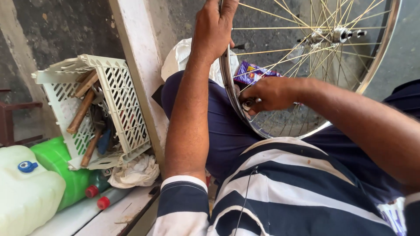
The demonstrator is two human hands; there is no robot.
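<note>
- Two bare hands work on a bicycle wheel point(306, 65) that stands upright on the seated person's lap, its hub point(334, 35) up at the right.
- The left hand point(214, 28) has its fingers wrapped around the metal rim point(228, 83) near the upper edge.
- The right hand point(269, 94) sits low at the rim's inner side, fingertips pinched narrow on a small metal tool point(249, 104) at a spoke end.
- Off to the left, a white plastic crate point(118, 87) holds wooden-handled tools point(81, 111), beside a green bottle point(61, 168) and a white jug point(26, 192).
</note>
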